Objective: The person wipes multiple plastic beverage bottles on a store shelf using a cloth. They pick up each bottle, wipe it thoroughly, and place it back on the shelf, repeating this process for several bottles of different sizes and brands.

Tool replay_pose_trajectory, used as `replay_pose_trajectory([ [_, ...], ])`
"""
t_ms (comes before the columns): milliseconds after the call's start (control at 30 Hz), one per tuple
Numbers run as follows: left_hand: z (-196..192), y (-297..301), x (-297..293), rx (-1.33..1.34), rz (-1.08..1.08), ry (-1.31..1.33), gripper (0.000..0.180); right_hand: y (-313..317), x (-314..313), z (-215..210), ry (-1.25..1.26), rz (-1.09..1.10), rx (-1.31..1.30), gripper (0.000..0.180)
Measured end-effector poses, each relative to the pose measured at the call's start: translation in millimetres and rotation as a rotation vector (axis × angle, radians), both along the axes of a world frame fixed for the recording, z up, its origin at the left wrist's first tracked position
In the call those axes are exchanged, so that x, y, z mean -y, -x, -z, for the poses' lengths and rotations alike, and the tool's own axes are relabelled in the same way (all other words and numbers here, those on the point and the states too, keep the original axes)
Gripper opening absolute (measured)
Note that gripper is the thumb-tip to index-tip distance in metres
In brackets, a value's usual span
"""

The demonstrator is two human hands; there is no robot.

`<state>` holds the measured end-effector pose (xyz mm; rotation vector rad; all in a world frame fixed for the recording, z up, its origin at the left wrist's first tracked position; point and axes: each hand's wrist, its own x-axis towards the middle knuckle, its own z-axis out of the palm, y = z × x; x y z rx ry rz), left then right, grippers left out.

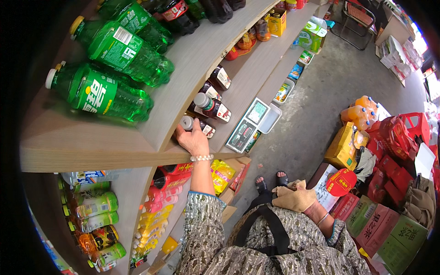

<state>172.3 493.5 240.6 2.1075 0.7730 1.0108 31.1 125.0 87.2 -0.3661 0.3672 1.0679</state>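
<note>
My left hand (194,139) reaches onto a shelf at the left, its fingers closed round the cap end of a small dark bottle (208,131) with a pale cap and a white label. Beside it stand several similar dark bottles, among them a dark bottle with a grey cap (212,107) and one farther along (221,77). A tan cloth (294,196) is bunched in my right hand (314,211), held in front of my body. The cloth covers most of that hand's fingers.
Large green soda bottles (120,48) stand on the shelf above. Drink bottles (98,205) fill the shelf below. A digital scale (248,124) sits by the shelf's outer edge. Cartons (376,225), red bags (398,136) and orange drink bottles (360,113) are piled at the right.
</note>
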Motion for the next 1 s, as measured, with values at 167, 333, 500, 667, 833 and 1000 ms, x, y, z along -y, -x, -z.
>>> replay_pose_trajectory([
  [167,13,24,28,0.014,0.113,-0.157,0.049,14,0,8,0.264,0.046,0.068,0.025],
  [333,24,36,36,0.122,0.262,0.206,0.046,21,-1,29,0.339,-0.066,0.262,0.033],
  [500,25,37,35,0.072,0.275,0.063,0.045,25,2,36,0.045,0.082,0.036,0.034],
  [667,22,41,38,0.012,0.304,-0.101,0.048,33,-7,36,0.13,0.209,0.101,0.029],
  [833,21,43,40,0.032,0.338,-0.113,0.05,41,-5,59,0.069,0.219,0.048,0.029],
  [1000,19,44,40,-0.012,0.339,-0.137,0.051,56,1,108,-0.032,0.26,-0.085,0.027],
])
